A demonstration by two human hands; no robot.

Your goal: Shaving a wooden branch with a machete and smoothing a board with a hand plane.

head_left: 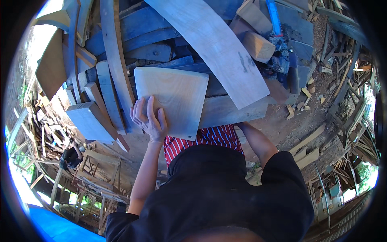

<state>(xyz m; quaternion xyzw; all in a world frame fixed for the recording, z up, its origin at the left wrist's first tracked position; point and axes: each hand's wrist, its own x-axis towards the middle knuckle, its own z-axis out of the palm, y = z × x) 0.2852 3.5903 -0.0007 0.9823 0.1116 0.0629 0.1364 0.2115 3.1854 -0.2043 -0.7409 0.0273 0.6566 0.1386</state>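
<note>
My left hand (pixel 151 122) lies on the left edge of a square, pale wooden board (pixel 175 97), its fingers stretched out and slightly spread. This board has rounded corners and a small dark hole near its lower right corner. It rests on the stacked planks in front of me, its lower edge reaching over my red and white striped garment (pixel 201 135). My right forearm (pixel 258 141) runs in under the near edge of a grey plank (pixel 229 111), which hides the right hand. A long pale board (pixel 217 48) lies slantwise beyond the square one.
A curved plank (pixel 115 52) and a thick wood block (pixel 92 119) lie on the left. At the right stand a cut block (pixel 259 47) and a dark, dirty tool with a blue bar (pixel 274 18). Scrap wood litters the ground. Another person (pixel 71 156) is far left.
</note>
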